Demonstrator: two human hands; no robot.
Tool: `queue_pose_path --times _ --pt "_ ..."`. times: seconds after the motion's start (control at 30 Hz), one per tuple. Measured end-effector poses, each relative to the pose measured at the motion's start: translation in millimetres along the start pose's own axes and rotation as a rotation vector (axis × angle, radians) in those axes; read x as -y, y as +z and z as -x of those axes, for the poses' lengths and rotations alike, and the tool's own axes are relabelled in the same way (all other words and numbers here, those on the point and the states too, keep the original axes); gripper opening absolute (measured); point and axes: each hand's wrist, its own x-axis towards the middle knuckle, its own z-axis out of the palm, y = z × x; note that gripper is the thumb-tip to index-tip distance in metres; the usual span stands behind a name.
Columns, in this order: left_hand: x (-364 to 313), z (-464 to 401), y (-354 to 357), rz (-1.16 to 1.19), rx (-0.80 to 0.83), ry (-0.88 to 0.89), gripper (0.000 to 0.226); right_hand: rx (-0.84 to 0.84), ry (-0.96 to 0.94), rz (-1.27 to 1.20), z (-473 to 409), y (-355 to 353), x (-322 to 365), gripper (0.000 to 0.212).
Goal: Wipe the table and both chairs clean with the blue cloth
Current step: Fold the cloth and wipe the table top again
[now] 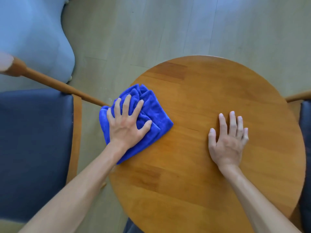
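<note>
- The blue cloth [151, 113], plush and bunched in folds, is lying at the round tabletop's [210, 91] left edge, partly overhanging it
- The left hand [128, 122] is pressing it, fingers spread flat
- The right hand [228, 142] is resting flat, fingers straight, on bare wood

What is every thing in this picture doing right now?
blue cloth: bunched, lying at the table's left edge, partly hanging over it.
left hand: fingers spread, pressing flat on the cloth.
right hand: open, resting flat on the table.
table: round, wooden, upright.
left chair: dark seat, beside the table.
right chair: only its edge shows.
</note>
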Motion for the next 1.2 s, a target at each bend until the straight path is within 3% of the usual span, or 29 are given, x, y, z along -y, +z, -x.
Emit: queue_pose_path --times 0.13,0.27,0.37,0.47,0.63,0.83,1.0,1.07,1.13,1.2 --pt "-36.5 130.5 2.5 0.02 0.0 -0.022 0.071 0.024 0.009 -0.009 0.7 -0.7 -0.2 0.056" --pt "-98.6 228.6 -0.8 0.029 0.114 0.126 0.083 0.025 0.007 -0.011 -0.2 0.2 -0.5 0.055" --pt "-99.7 214.6 -3.0 0.103 0.099 0.235 0.081 0.032 -0.004 -0.035 0.3 -0.4 -3.8 0.054" --pt "-77.9 145.8 -3.4 0.122 0.036 0.319 0.072 0.062 -0.02 -0.09 0.2 -2.8 -7.4 0.056" --pt "-49.2 23.5 0.3 0.025 0.024 0.12 0.066 0.112 0.008 -0.159 -1.1 -8.9 -8.1 0.061" --pt "-87.0 115.1 -3.4 0.055 0.039 0.07 0.066 0.286 0.054 -0.305 -6.9 -24.3 -11.5 0.065" --pt "-179.4 212.5 -14.6 0.114 0.244 0.074 0.072 0.405 0.081 -0.45 -11.8 -47.3 -15.1 0.048" --pt "-201.2 220.0 -25.7 0.203 0.317 0.074 0.066 0.314 0.132 -0.567 11.5 -69.7 -15.1 0.045" --pt "-187.1 211.2 -32.0 0.368 0.228 0.077 0.054 0.188 0.141 -0.548 62.5 -92.4 -7.8 0.046" --pt "-143.3 181.5 -30.8 0.413 0.097 0.041 0.048 0.182 0.108 -0.452 129.7 -101.8 8.6 0.05"
